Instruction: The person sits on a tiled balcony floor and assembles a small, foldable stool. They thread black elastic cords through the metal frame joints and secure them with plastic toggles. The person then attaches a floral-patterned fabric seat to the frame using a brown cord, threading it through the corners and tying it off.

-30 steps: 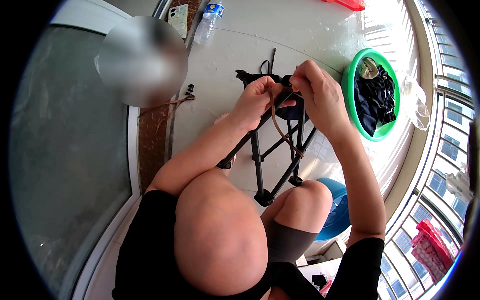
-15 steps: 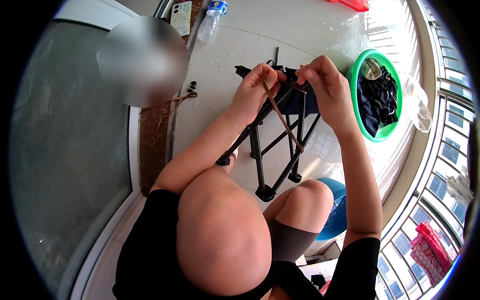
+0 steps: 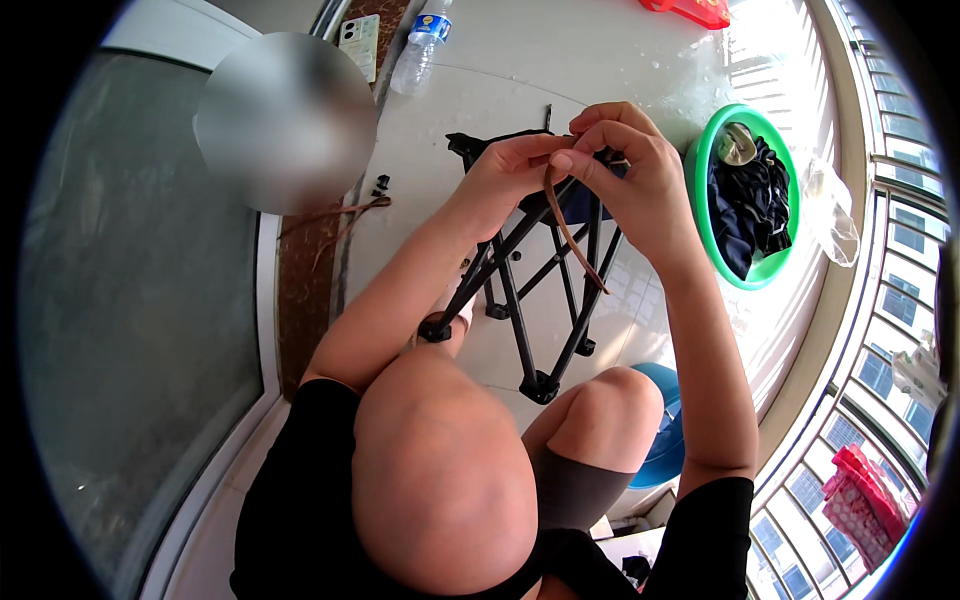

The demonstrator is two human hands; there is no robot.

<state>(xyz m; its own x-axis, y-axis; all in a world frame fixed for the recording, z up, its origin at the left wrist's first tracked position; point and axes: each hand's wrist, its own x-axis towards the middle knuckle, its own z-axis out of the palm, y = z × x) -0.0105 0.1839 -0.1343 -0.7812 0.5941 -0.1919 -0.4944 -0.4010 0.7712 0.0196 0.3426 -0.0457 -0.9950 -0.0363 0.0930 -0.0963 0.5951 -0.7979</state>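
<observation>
Above a black-legged folding stool (image 3: 520, 315), my left hand (image 3: 510, 178) and my right hand (image 3: 637, 175) meet fingertip to fingertip. Both are closed in a pinch on a thin brown strap (image 3: 573, 240). One length of it dangles from the fingers in front of the stool's legs; the part between the fingertips is mostly hidden. The stool's dark seat (image 3: 580, 203) shows partly behind my hands and wrists. Its crossed legs end in black plastic feet on the tiles.
Right of the stool stands a green basin (image 3: 700, 190) with dark clothes, and a blue basin (image 3: 668, 450) is by my knee. A plastic bottle (image 3: 420, 50) and a phone (image 3: 358, 45) lie at the far left. More brown strap (image 3: 350, 210) lies near the blurred patch.
My hands have come together, the right one moving left to the left hand's fingertips. The stool has shifted slightly left. The strap's loose end still hangs down.
</observation>
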